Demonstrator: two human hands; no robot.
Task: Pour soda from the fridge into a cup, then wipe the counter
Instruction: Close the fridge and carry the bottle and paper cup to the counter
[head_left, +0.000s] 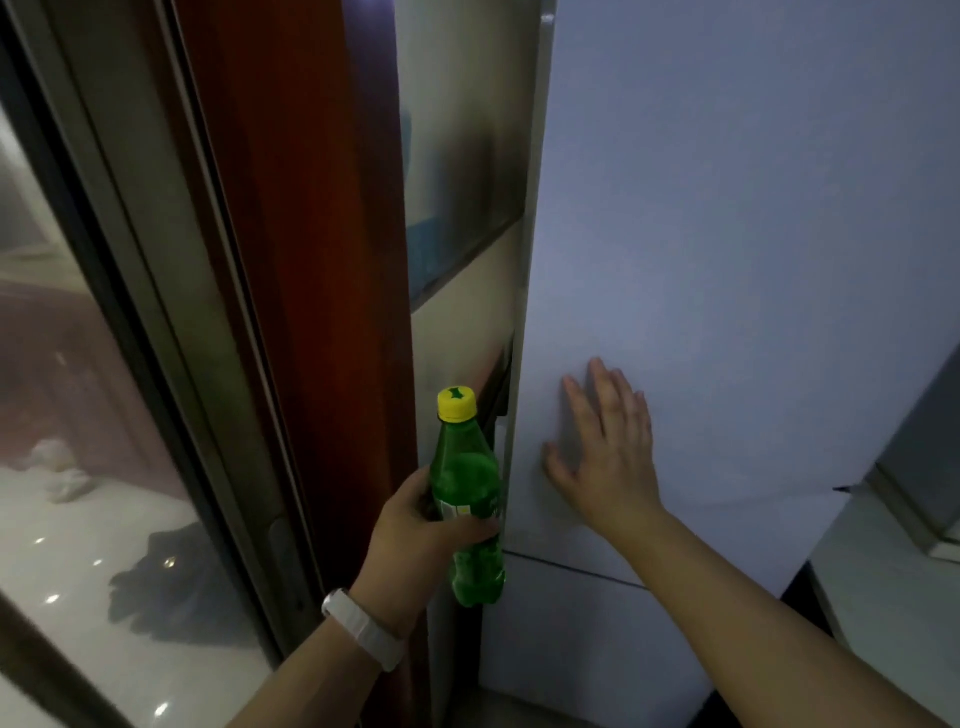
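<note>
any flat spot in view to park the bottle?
Only a sliver: pale counter at the right edge, beside the fridge door. Elsewhere it's vertical. Left hand holds the bottle tight against the door edge; right hand lies flat on the door.

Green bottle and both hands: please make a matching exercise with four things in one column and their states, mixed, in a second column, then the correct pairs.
1. green bottle
2. bottle cap
3. right hand
4. wristband

A. yellow, still on
B. flat against the fridge door
C. white, on the left wrist
D. held upright in the left hand

Pairs: 1-D, 2-A, 3-B, 4-C
</note>
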